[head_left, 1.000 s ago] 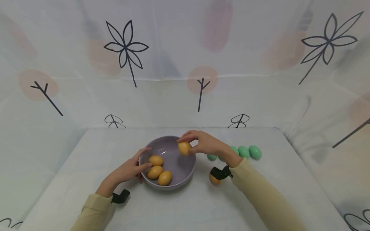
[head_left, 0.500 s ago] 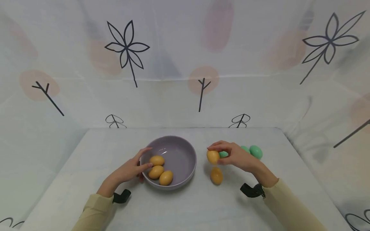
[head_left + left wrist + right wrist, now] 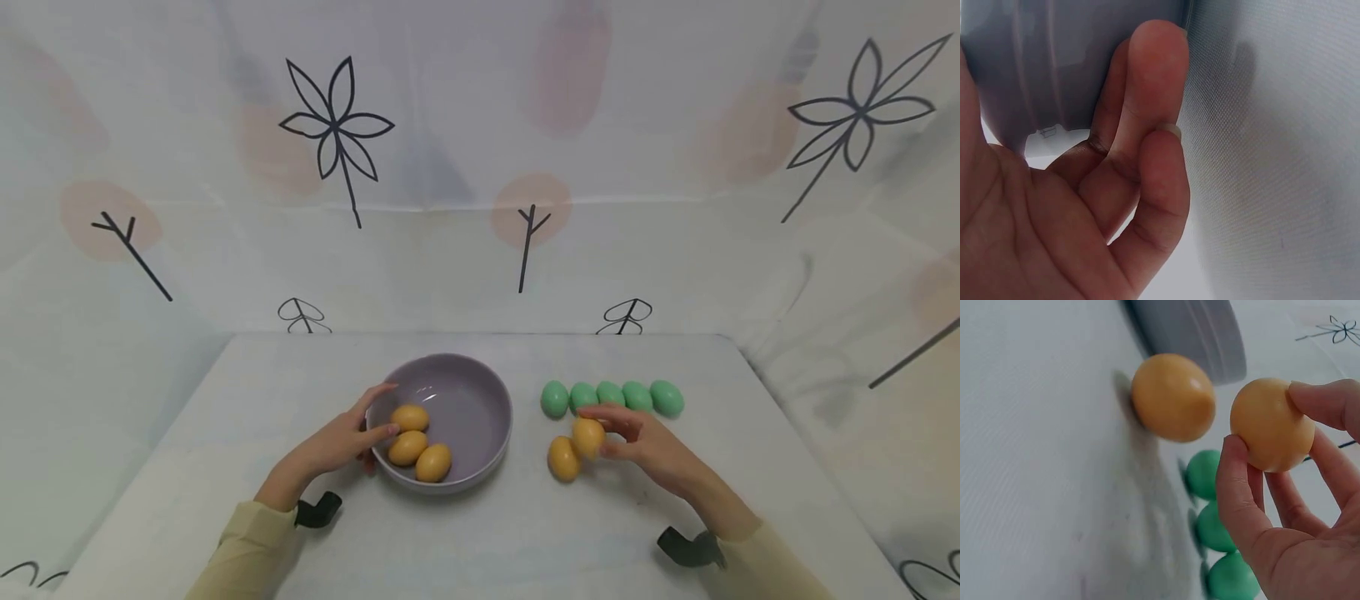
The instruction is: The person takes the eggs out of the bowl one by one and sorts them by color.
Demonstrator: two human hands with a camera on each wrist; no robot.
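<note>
Pinches a yellow egg (image 3: 588, 438) between the thumb and fingertips of the right hand (image 3: 648, 446), up off the bench (image 3: 480, 546) and to the right of the bowl (image 3: 476, 417). Has a second egg (image 3: 563, 459) lying on the bench just left of the held one; seems to join the two in the head view, yet shows a gap between them in the right wrist view. Grasps the left side of the bowl with the left hand (image 3: 341, 442), with one finger at the rim, the thumb reaching over it, and other fingers curled low against the outer wall, near the bench. Contains, inside the bowl, three more eggs (image 3: 408, 448), gathered close together at the near left, right by the left thumb. Shows, just beyond the right hand, five green eggs (image 3: 610, 393) set side by side in a row on the bench, with some partly covered by the fingers. Wears pale yellow sleeves (image 3: 258, 525) and a black mount (image 3: 318, 510) at each wrist. Backs the bench with a whitish cloth (image 3: 435, 267), printed with black outline flowers (image 3: 334, 127) and soft pink patches (image 3: 573, 75).
</note>
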